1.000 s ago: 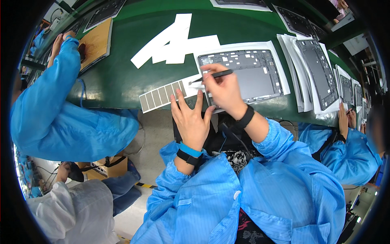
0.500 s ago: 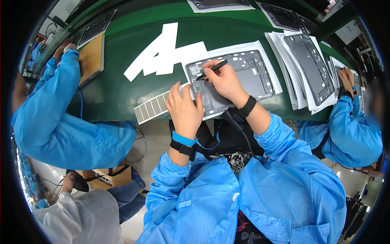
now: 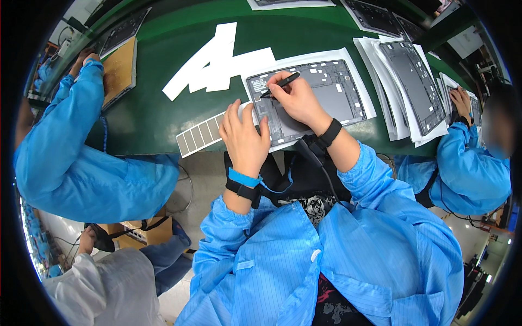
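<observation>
A grey open device chassis [image 3: 331, 95] lies on a white sheet [image 3: 359, 60] on the green table [image 3: 157, 114]. My right hand [image 3: 296, 100] holds a black pen-shaped tool [image 3: 280, 85], its tip down on the chassis's near left part. My left hand [image 3: 244, 136] rests flat, fingers spread, on the chassis's front left corner. It touches the end of a white strip of grey rectangular stickers [image 3: 198, 136]. Both wrists wear black straps, the left also a blue band.
White backing strips [image 3: 217, 62] lie left of the chassis. More chassis on white sheets [image 3: 408, 81] are stacked at the right. A person in blue sleeves [image 3: 76, 146] works at my left beside a tan board [image 3: 119, 70]; another person [image 3: 467, 157] is on my right.
My left hand has come down from hovering by the table edge onto the chassis corner. My right hand with the tool stays on the chassis. The view has shifted slightly.
</observation>
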Demonstrator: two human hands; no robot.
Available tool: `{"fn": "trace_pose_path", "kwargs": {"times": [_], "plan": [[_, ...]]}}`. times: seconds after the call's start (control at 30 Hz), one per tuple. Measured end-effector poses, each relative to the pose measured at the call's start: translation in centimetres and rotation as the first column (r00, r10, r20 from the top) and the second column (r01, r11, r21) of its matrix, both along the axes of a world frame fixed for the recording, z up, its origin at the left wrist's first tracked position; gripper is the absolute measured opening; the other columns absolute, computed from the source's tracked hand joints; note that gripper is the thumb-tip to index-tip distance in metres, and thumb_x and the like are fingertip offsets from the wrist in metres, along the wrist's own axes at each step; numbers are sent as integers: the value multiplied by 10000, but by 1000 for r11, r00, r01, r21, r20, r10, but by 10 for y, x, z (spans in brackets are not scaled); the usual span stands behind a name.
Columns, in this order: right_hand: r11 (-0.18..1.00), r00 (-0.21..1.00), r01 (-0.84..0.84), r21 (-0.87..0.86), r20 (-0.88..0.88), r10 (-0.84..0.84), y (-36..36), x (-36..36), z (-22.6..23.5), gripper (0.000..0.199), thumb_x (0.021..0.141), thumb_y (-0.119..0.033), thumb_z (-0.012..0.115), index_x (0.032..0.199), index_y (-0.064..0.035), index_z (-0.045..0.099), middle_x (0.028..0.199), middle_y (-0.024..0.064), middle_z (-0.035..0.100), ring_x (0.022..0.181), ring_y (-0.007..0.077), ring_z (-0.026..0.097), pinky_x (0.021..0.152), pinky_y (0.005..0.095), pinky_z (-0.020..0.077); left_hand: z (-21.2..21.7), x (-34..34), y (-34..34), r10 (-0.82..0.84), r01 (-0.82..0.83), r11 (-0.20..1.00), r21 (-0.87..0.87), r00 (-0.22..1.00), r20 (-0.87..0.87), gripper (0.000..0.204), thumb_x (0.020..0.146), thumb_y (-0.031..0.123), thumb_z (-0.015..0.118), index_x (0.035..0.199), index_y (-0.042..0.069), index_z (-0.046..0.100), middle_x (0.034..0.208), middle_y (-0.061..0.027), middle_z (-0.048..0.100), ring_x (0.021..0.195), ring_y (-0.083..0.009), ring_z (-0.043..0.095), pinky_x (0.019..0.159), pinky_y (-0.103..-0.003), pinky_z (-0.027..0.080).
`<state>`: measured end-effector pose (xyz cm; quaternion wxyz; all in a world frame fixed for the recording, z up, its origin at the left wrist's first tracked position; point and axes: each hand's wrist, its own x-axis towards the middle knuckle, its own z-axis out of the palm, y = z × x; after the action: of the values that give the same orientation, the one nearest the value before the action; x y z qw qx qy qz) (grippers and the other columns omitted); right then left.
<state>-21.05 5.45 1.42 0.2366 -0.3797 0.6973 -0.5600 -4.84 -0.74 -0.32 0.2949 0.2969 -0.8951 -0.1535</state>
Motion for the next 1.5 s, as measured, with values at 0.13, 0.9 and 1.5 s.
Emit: {"fn": "trace_pose_path", "kwargs": {"times": [0.13,0.9,1.5], "plan": [[997,997,-71,10,-6,72,1,-5,3,120,955,-131,604,982,-17,631,829,-1,619,738,56,551,664,229,456,0,-1,0,-6,6,1000,13,1000,6,411,874,247,651,1227,49,578,1339,-172,516,1265,-364,454,1053,-498,311],[991,990,-135,-2,33,135,-6,-17,0,151,955,-164,611,1003,-21,626,834,5,626,795,89,599,729,237,484,6,-6,0,14,1,996,-90,986,168,442,902,257,611,1315,102,583,1327,-142,547,1272,-338,464,1031,-515,347],[997,991,-45,-69,126,54,-10,36,18,177,929,-189,636,936,-13,641,698,33,639,651,95,622,569,239,478,2,66,4,24,-10,998,-60,970,243,535,950,367,587,1436,161,497,1509,-277,324,1386,-484,304,1125,-541,274]]}}
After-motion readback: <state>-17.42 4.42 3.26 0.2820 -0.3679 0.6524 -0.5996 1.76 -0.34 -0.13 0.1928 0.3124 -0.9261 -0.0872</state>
